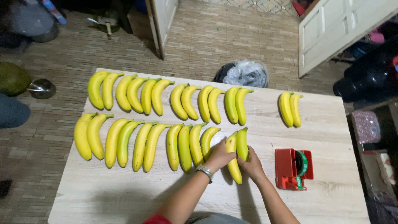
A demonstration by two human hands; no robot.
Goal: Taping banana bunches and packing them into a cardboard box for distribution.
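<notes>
Low in the middle of the frame, both hands met on a pair of bananas point(236, 153) lying at the right end of the nearer row on the pale wooden table point(323, 124). The left hand point(218, 157), with a metal watch point(205, 171) at the wrist, had its fingers curled narrowly around the left side of the pair; the right hand point(250, 165) closed on it from the right, thumb across the lower fruit. Both hands gripped the pair, which rested on or just above the tabletop; which of the two could not be told.

Judging from the tidy rows, the pair would sit best with its stems pointing up the frame like its neighbours, parallel to them and just beside the last one, held lightly so the skin did not bruise.

Just right of the hands stood a red tape dispenser point(290, 169) with a green roll. Left of them ran the nearer row of bananas point(141, 143). Beyond it, the farther row point(166, 96) stretched across the upper part of the table, and a separate pair point(290, 109) lay well apart at upper right.
</notes>
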